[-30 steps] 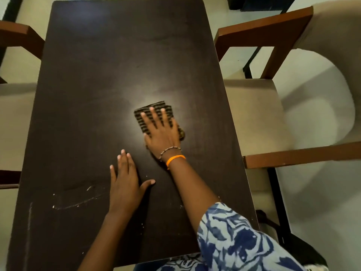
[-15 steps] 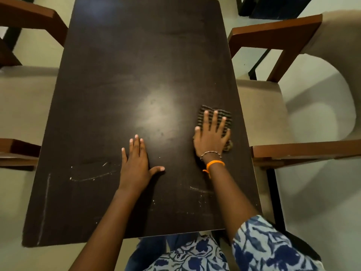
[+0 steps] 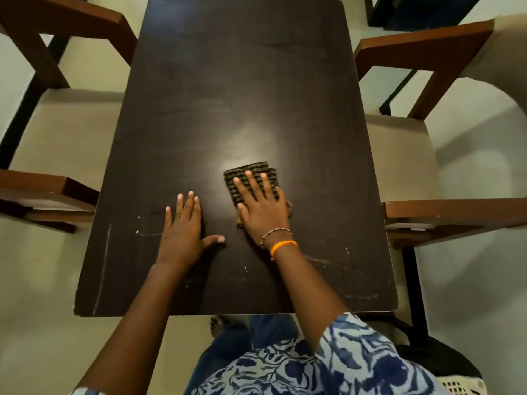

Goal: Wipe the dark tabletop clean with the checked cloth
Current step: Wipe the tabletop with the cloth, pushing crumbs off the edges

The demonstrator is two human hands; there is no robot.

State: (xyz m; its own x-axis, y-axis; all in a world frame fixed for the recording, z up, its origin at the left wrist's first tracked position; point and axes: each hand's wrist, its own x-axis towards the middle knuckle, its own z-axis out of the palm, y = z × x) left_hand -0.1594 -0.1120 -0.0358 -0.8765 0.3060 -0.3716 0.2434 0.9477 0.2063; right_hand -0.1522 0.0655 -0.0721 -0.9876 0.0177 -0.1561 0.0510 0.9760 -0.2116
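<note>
The dark rectangular tabletop [image 3: 228, 95] fills the middle of the head view. A folded checked cloth [image 3: 251, 172] lies on it near the centre, a little right of the midline. My right hand [image 3: 261, 208] presses flat on the cloth with fingers spread, covering its near half. Just to its left, my left hand [image 3: 184, 225] rests flat on the bare table, palm down, holding nothing. Pale chalky streaks and specks [image 3: 102, 266] mark the near left and near right of the tabletop.
Wooden-armed chairs with beige seats stand close on both sides: one on the left [image 3: 57, 132], one on the right [image 3: 405, 155]. The table's near edge [image 3: 228, 313] is just in front of my body. A pale floor surrounds everything.
My right hand slid the cloth from the centre out to the right edge, then back left toward the centre. My left hand stayed planted on the table.
</note>
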